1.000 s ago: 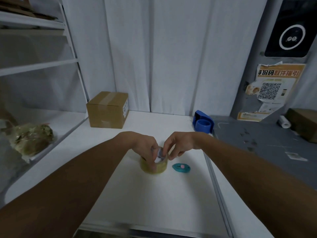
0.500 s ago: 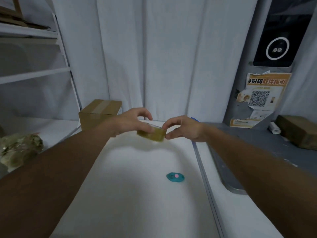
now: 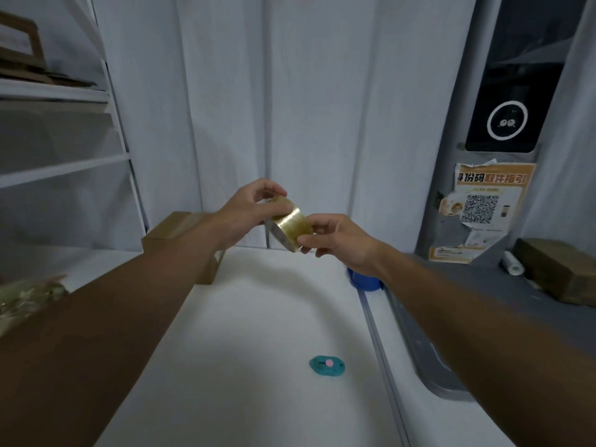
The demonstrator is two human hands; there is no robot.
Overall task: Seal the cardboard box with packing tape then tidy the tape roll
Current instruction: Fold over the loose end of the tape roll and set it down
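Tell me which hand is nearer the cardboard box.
Left. The left hand holds the tape roll just right of the cardboard box; the right hand sits further right.

Both hands are holding the tape roll in the air above the white counter. Left hand is gripping its upper side; right hand is pinching its lower edge. Roll is tilting. Cardboard box is sitting behind the left forearm. Teal cutter is lying on the counter, well apart.

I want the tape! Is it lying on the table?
No, both hands, left hand and right hand, hold the tape up above the table.
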